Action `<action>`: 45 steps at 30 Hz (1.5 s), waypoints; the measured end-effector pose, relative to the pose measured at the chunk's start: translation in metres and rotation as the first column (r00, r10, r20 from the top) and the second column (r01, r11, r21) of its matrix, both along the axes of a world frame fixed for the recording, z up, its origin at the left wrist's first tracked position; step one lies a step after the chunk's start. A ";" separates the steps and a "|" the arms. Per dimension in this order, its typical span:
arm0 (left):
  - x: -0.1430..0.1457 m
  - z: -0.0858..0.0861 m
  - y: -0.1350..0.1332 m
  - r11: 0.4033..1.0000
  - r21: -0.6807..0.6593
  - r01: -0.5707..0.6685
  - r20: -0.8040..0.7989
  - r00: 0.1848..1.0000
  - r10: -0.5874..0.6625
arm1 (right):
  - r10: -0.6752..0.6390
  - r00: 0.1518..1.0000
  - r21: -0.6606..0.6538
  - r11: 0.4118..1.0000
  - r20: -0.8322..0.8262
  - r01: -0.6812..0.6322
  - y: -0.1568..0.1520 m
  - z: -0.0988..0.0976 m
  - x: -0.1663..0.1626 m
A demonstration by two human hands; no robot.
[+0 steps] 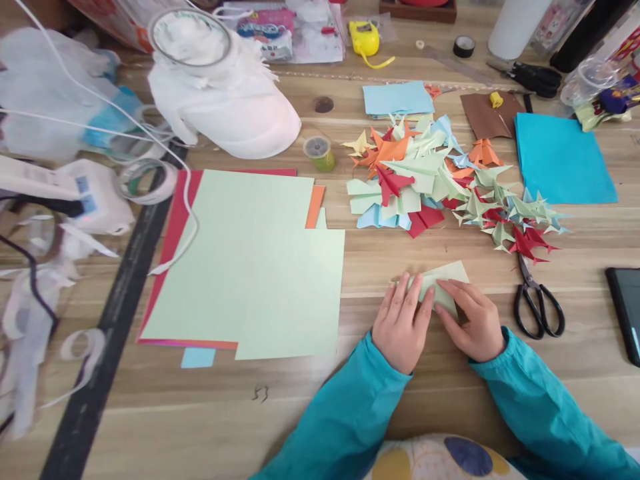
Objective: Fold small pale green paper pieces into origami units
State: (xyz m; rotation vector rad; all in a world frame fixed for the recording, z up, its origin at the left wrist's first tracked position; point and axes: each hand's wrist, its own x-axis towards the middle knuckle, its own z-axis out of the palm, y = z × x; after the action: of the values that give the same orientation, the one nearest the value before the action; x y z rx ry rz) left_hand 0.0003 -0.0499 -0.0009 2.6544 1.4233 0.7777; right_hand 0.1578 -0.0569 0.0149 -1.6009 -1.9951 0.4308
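A small pale green sheet of paper [453, 273], apparently folded, lies on the table under both my hands. My left hand [403, 323] is open, its fingers stretched flat over the paper's left part and hiding much of it. My right hand [473, 320] grips the right part, index finger and thumb on the paper and the other fingers curled. Beyond my hands spreads a heap of folded paper planes [410, 173] in green, red, orange and blue. Smaller pointed paper pieces [500, 207] lie at its right. Black-handled scissors [540, 310] rest right of my right hand.
Large pale green sheets [260, 267] over red and orange ones lie at the left. Blue paper [565, 160] lies far right, near pliers [535, 79]. A yellow tape measure [365, 39] is at the back. White cords [187, 187] cross the left side. A phone-like black object [627, 313] lies at the right edge.
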 end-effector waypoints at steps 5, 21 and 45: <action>-0.003 -0.004 0.005 0.997 0.013 0.075 -0.007 0.997 -0.075 | -0.011 0.976 0.071 0.997 0.217 -0.005 -0.004 -0.003 -0.006; -0.003 -0.005 0.019 0.989 0.055 0.136 0.023 0.990 -0.137 | -0.042 0.992 0.073 0.997 0.121 0.034 0.002 -0.009 0.004; 0.007 -0.002 -0.006 0.997 -0.065 -0.048 -0.011 0.999 0.047 | -0.082 0.991 0.017 0.997 0.103 0.081 0.003 -0.005 0.004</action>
State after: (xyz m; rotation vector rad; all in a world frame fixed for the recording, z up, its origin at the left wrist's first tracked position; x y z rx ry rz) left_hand 0.0069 -0.0561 -0.0030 2.5888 1.4922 0.7106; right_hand 0.1616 -0.0543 0.0095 -1.7221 -1.9950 0.3092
